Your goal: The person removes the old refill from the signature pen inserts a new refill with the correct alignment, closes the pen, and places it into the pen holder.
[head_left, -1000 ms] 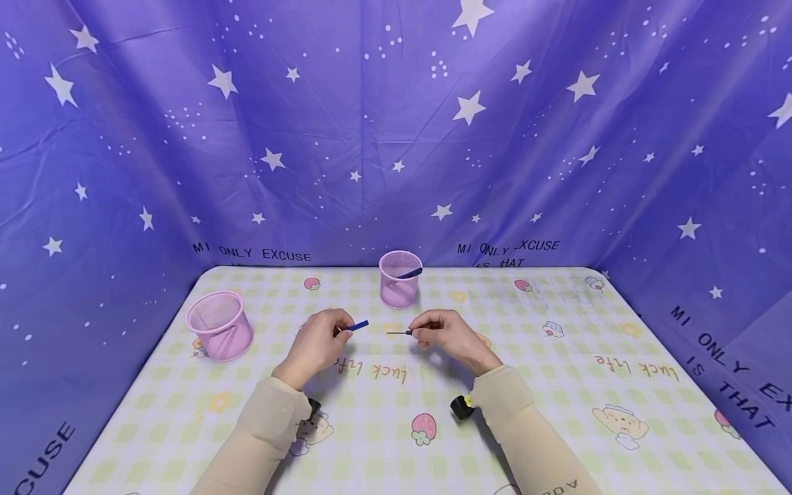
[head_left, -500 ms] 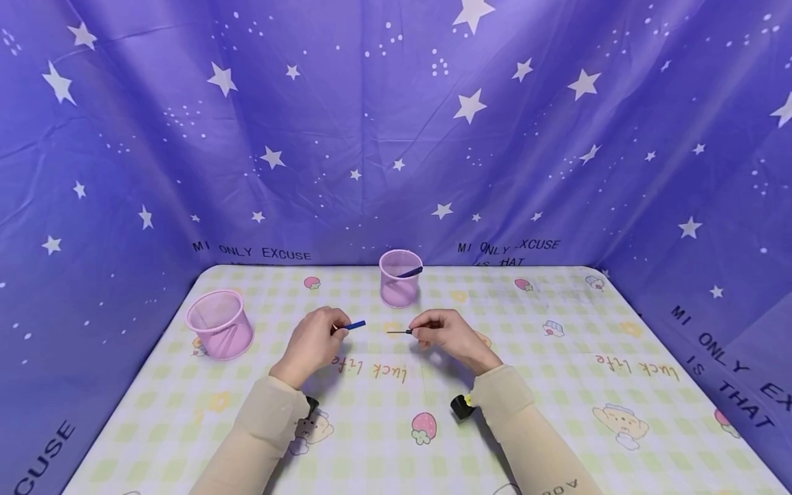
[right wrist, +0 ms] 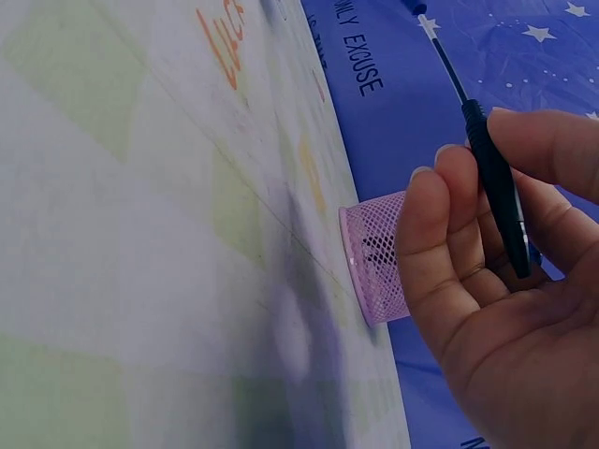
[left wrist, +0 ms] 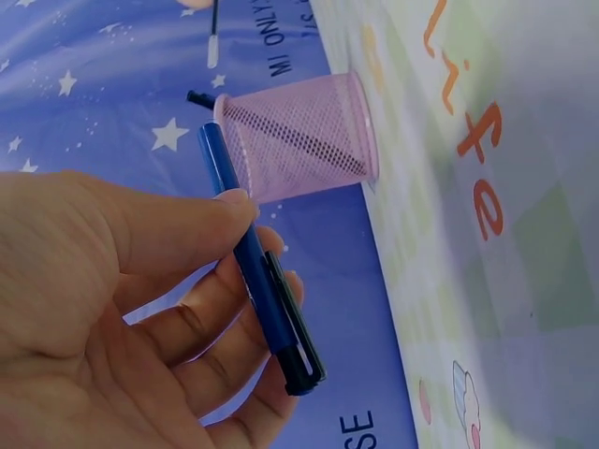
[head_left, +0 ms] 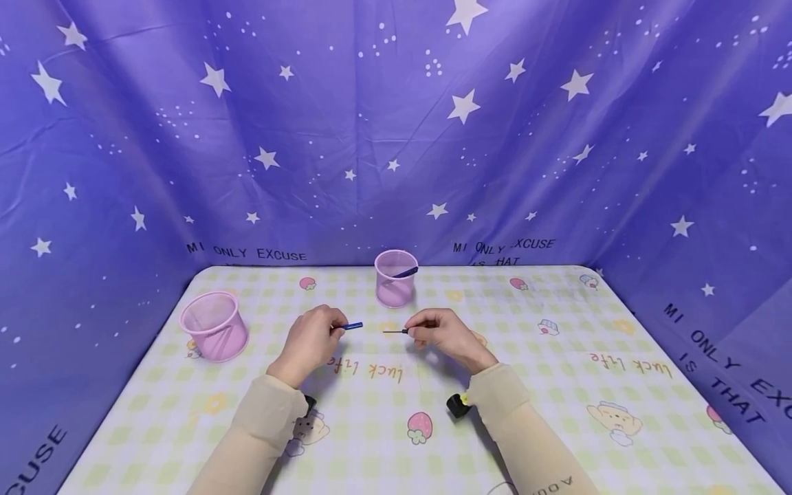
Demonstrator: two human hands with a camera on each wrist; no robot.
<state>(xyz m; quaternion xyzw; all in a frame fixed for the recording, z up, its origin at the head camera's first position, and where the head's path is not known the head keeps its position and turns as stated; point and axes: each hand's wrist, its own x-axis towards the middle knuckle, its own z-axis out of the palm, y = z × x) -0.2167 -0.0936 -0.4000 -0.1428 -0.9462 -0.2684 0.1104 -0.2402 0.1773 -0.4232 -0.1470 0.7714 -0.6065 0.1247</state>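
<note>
My left hand pinches the blue upper barrel of a ballpoint pen between thumb and fingers. A dark clip runs along the barrel's rear end, and its other end points toward my right hand. That hand grips the pen's dark tapered lower part, its metal tip toward the palm. From it a thin refill with a pale end sticks out toward the blue barrel. In the head view a small gap separates refill and barrel, both held above the table.
A pink mesh pen cup stands beyond the hands, with a dark blue pen leaning in it. Another pink mesh cup stands at the left. The checked tablecloth covers the table, and a purple star curtain hangs behind it.
The blue barrel has tipped from sloping upward to nearly level as my left hand shifts slightly. My right hand keeps its hold, and the head view has turned a little to the right.
</note>
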